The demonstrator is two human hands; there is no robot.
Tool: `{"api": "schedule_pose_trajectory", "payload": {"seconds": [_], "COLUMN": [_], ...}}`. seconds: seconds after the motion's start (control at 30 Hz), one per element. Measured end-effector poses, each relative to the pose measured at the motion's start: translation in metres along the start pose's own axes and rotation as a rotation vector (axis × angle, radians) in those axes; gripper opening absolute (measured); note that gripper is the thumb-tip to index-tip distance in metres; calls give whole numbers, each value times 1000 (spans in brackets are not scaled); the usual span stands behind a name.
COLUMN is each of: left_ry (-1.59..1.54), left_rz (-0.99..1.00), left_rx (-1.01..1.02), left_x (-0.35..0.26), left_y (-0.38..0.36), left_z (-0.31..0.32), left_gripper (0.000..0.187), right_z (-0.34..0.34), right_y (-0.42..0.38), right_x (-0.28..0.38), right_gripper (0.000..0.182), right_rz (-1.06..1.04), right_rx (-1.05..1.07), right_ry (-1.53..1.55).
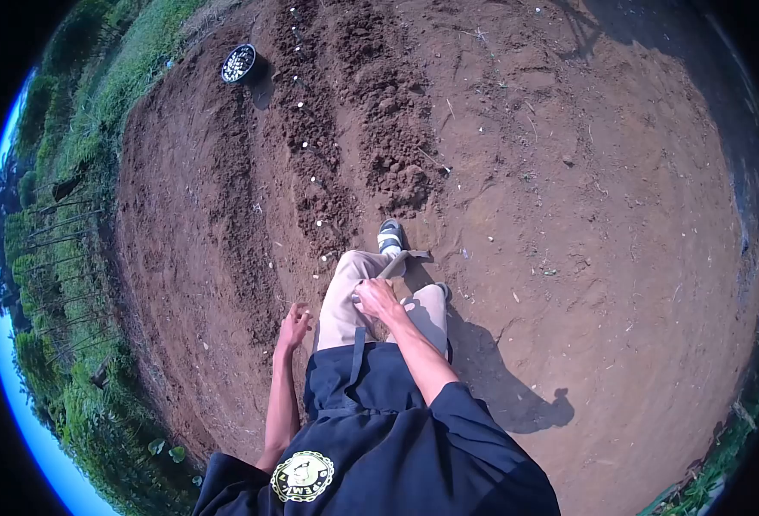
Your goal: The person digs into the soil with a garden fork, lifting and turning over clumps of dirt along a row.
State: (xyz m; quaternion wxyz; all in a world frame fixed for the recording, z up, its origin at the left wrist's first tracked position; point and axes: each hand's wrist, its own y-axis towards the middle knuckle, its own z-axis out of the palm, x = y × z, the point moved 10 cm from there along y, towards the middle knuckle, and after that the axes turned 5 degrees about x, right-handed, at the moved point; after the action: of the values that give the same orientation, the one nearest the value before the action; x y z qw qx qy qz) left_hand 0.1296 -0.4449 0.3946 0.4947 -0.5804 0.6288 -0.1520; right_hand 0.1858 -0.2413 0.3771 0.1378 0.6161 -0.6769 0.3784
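The head view looks down on bare red-brown soil (568, 215) with two dug furrows (310, 146) running away from the person, each dotted with small pale seeds (306, 144) set singly in a line; about ten show, though the far ones are too small to count surely. One round black basin (239, 64) of pale pieces sits at the far end of the left furrow, well apart from both hands. The right hand (377, 299) rests on the raised beige trouser knee, fingers loosely curled, holding nothing that can be seen. The left hand (294, 327) hangs beside the left thigh over the soil, fingers spread and empty, with the nearest seeds just ahead of it. One shoe (390, 236) shows, planted at the near end of the right furrow.
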Motion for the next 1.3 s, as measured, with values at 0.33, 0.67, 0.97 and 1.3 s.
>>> {"api": "schedule_pose_trajectory", "payload": {"seconds": [0.33, 0.67, 0.97, 1.3], "left_ry": [-306, -235, -228, -350], "left_rz": [-47, -232, -296, -225], "left_rx": [-319, 32, 80, 41], "left_x": [106, 231, 322, 313], "left_y": [-124, -142, -141, -157], "left_z": [-29, 62, 64, 69], "left_gripper": [28, 34, 34, 32], "right_z": [-2, 16, 44, 84], "right_y": [-2, -13, -57, -121], "right_x": [10, -4, 0, 19], "right_gripper": [14, 21, 22, 27], "right_rz": [42, 156, 198, 209], "right_rx": [-53, -150, -196, -252], "right_ry": [-93, -112, -166, -137]}}
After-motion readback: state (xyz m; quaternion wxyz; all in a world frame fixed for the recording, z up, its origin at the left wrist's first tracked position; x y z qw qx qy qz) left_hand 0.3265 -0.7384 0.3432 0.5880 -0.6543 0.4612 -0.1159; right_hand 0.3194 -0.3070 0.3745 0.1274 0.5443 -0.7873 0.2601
